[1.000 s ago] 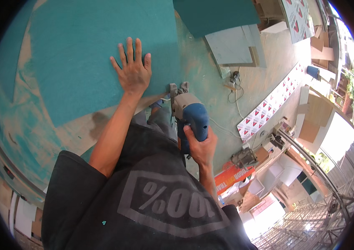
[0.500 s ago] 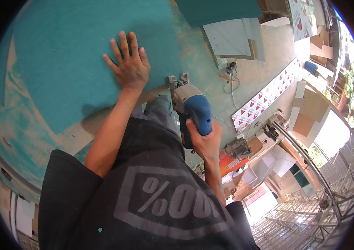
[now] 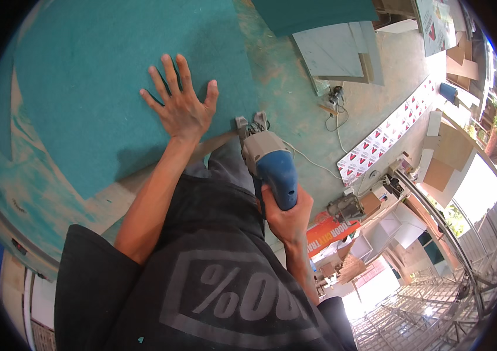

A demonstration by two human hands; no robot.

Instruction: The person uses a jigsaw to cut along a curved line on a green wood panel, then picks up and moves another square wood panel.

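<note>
My left hand [image 3: 184,111] rests on a large teal sheet [image 3: 96,105], its fingers spread and stretched out. To the right, my right hand [image 3: 289,216] is wrapped round the handle of a blue and grey jigsaw [image 3: 274,167]. The tool's metal foot is at the sheet's right corner, close to my body. Its blade cannot be made out from above. Beneath the sheet lies a pale surface [image 3: 55,169] smeared with teal.
A white patterned strip [image 3: 386,131] lies on the floor at right. Nearby is a small corded tool [image 3: 335,95]. Marble-look panels [image 3: 336,52] and another teal sheet [image 3: 313,14] are at the far right. A cord runs away from the jigsaw. Board offcuts [image 3: 453,140] stand farther right.
The jigsaw and my right hand sit slightly lower in view. My left hand has shifted a little, with its thumb spread wider. The whole view has tilted slightly.
</note>
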